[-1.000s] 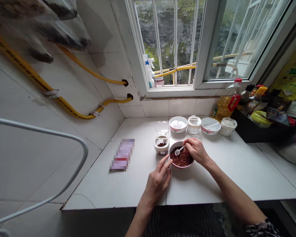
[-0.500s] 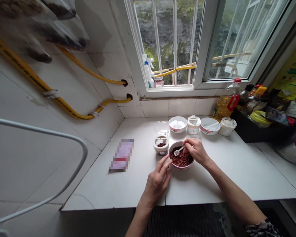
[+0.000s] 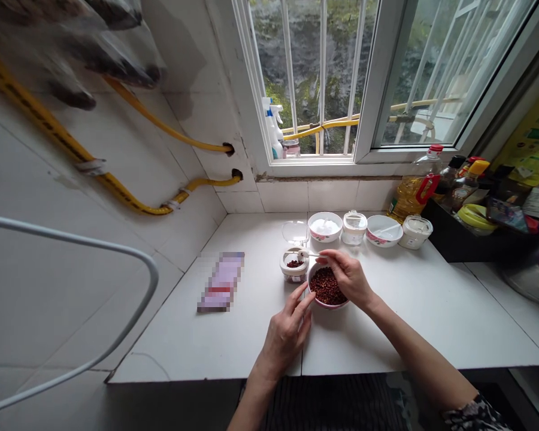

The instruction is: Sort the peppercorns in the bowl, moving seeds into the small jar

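Note:
My right hand (image 3: 350,278) is closed on the handle of a small white spoon (image 3: 313,255), whose bowl is over the mouth of a small jar (image 3: 294,273). Dark red grains lie inside that jar, and its clear lid (image 3: 295,231) stands open behind. Just right of the jar is a bowl (image 3: 335,306) of dark red grains (image 3: 327,286), partly under my right hand. My left hand (image 3: 286,332) touches the bowl's left side with its fingertips, fingers somewhat apart. What the spoon carries is too small to tell.
Behind stand a bowl of white powder (image 3: 324,227), a lidded jar (image 3: 354,228), a bowl with a white spoon (image 3: 383,231) and another jar (image 3: 415,233). An oil bottle (image 3: 411,190) and a black box (image 3: 449,236) are at the right. A blurred purple packet (image 3: 223,281) lies left.
My right hand has lifted the spoon out of the bowl of grains and moved it left and away from me, over the small jar. My left hand has stayed at the bowl.

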`<state>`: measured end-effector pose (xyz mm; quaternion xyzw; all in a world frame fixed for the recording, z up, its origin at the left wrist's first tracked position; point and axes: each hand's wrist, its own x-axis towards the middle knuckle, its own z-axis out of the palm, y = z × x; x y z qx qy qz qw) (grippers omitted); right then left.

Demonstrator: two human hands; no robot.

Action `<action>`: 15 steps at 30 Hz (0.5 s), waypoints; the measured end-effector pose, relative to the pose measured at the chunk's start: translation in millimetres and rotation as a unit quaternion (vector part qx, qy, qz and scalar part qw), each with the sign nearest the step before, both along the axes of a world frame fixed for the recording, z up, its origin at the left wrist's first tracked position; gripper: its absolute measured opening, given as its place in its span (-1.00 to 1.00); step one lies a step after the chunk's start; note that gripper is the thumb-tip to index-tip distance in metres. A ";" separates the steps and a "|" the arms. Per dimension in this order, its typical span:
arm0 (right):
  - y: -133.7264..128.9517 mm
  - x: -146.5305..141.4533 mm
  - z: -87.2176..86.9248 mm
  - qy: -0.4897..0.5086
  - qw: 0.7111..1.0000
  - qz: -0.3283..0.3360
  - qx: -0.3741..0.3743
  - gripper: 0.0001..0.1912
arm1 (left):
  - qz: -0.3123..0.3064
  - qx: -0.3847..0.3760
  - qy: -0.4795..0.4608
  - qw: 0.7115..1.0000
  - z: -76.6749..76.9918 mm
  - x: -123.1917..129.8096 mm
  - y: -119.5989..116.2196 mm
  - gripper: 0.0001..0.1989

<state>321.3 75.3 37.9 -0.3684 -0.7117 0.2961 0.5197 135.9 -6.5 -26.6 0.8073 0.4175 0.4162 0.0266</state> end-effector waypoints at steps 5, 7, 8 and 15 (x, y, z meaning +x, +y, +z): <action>-1.8 2.2 4.2 -0.097 0.988 -0.030 0.117 -0.76 | 0.008 0.012 0.009 1.000 2.1 0.4 -0.7 -0.55; -2.5 9.6 8.5 -0.056 0.993 -0.061 0.080 -0.80 | 0.008 0.015 0.007 1.000 3.3 0.9 -1.0 -0.57; -2.8 13.9 10.4 -0.030 0.996 -0.072 0.052 -0.81 | 0.008 0.018 0.005 1.000 3.8 1.2 -1.1 -0.58; -3.9 36.4 15.6 -0.067 0.996 -0.039 -0.040 -0.84 | 0.019 0.024 0.000 1.000 4.9 2.6 -0.3 -0.66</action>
